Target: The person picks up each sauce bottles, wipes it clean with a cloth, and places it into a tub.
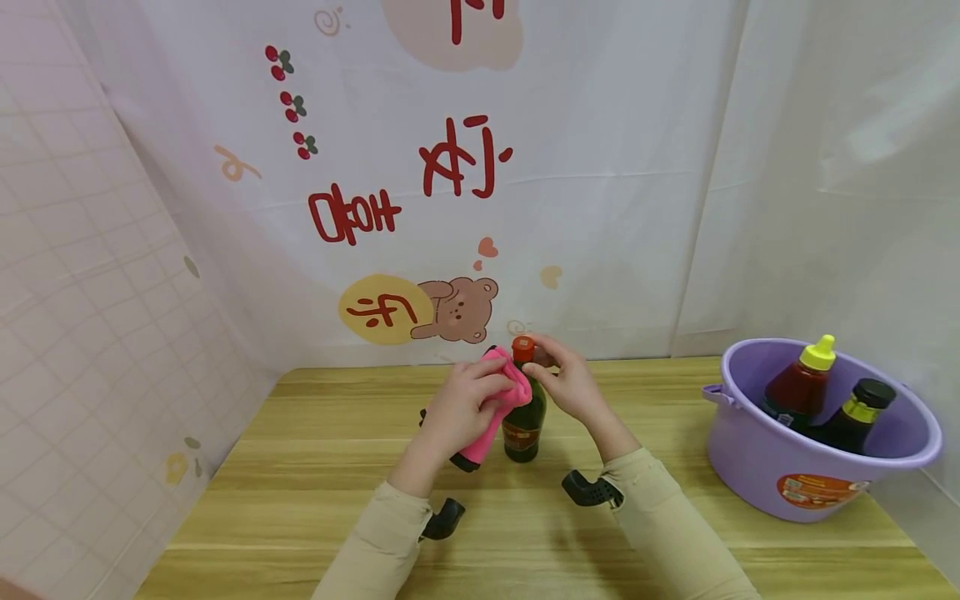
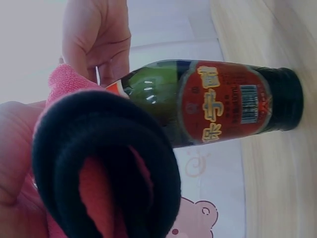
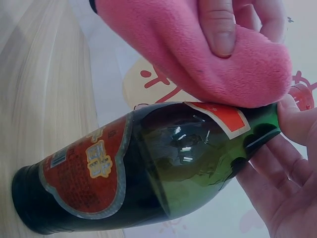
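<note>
A green glass bottle (image 1: 522, 429) with a red cap (image 1: 523, 344) stands upright on the wooden table. Its red label (image 2: 223, 101) carries yellow characters and a barcode. My right hand (image 1: 567, 385) grips the bottle's neck, thumb on the near side and fingers behind. Bunched in my left hand (image 1: 463, 407) is a pink cloth (image 3: 168, 44) with a black edge (image 2: 104, 158). The cloth lies against the bottle's neck and shoulder. In the right wrist view, the left thumb presses on the cloth, which hides part of the neck.
At the right of the table (image 1: 315, 483) stands a purple bucket (image 1: 750, 475) with a handle. Inside it are a yellow-capped bottle (image 1: 798, 387) and a black-capped bottle (image 1: 855, 417). A printed white curtain (image 1: 600, 208) hangs behind the table.
</note>
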`<state>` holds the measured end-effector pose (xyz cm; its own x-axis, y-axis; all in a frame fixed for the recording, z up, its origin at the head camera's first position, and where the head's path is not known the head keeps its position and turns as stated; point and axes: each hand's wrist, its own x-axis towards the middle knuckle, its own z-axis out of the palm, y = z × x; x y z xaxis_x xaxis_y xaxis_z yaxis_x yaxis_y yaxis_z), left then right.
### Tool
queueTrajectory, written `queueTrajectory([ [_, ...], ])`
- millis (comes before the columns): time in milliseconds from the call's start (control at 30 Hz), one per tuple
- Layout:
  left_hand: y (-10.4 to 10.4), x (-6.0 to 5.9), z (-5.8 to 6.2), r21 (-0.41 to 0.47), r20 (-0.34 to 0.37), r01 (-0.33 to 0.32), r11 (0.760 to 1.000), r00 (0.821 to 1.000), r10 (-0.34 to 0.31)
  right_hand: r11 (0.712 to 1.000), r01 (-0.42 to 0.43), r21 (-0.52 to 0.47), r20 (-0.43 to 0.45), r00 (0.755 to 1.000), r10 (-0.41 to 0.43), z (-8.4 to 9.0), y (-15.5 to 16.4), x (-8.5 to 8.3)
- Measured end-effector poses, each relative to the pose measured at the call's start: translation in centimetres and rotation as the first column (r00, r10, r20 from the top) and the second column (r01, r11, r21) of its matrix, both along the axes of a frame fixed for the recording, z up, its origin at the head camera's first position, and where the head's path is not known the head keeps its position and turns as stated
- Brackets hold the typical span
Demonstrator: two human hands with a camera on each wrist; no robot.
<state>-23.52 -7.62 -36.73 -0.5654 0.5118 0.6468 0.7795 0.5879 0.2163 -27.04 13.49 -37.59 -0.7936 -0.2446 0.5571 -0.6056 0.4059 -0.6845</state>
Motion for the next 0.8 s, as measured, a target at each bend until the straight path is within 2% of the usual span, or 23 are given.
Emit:
queueTrajectory([
  [333, -0.4, 0.6, -1.4, -0.051, -0.029, 0.002, 0.999, 1.0, -0.003, 1.0, 0.002, -0.01, 0.002, 1.0, -0.002, -0.1, 0.0, 0.0],
  [500, -0.7, 0.7, -2.4, -0.073, -0.02, -0.006, 0.997, 1.0, 0.005, 1.0, 0.01, -0.011, -0.003, 1.0, -0.01, -0.2, 0.0, 0.0],
  [667, -1.0, 1.1, -3.2, -0.061, 0.013, -0.02, 0.998, 1.0, 0.021, 1.0, 0.018, -0.004, -0.014, 1.0, -0.018, -0.1, 0.0, 0.1],
  [800, -1.1, 1.1, -3.8, -0.039, 0.008, -0.012, 0.999, 1.0, 0.012, 1.0, 0.024, -0.001, -0.003, 1.0, -0.024, 0.0, 0.0, 0.2],
])
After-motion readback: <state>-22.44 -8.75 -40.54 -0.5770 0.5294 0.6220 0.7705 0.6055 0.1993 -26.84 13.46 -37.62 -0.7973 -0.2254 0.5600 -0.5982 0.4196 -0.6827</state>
